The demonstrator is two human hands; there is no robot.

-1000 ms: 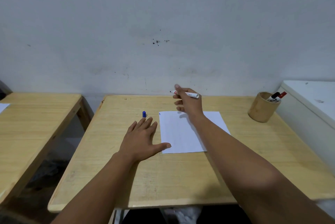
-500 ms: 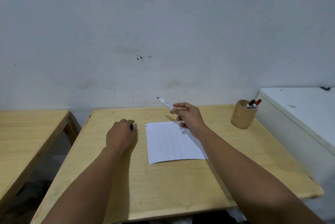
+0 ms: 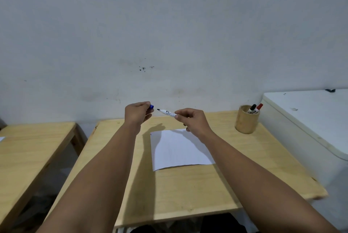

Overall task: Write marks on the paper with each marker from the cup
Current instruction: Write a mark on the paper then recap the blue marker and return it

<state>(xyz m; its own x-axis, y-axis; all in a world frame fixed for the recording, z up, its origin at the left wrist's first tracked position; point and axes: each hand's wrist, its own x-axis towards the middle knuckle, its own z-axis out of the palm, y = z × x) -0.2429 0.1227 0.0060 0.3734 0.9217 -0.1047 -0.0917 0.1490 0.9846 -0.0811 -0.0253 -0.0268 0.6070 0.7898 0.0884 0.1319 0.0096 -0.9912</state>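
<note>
Above the paper (image 3: 178,148), the left hand (image 3: 137,113) pinched a blue cap (image 3: 151,106); the right hand (image 3: 192,119) gripped an uncapped marker (image 3: 167,112), tip facing the cap.

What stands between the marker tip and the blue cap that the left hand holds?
Nothing visible. The left hand holds the blue cap above the table; the right hand aims the marker at it. Only an open gap lies between tip and cap.

Light wood table (image 3: 188,191) against the wall. On it: white paper sheet (image 3: 178,149) lying flat mid-table, wooden cup (image 3: 245,121) upright at far right corner, well apart from the sheet.
</note>
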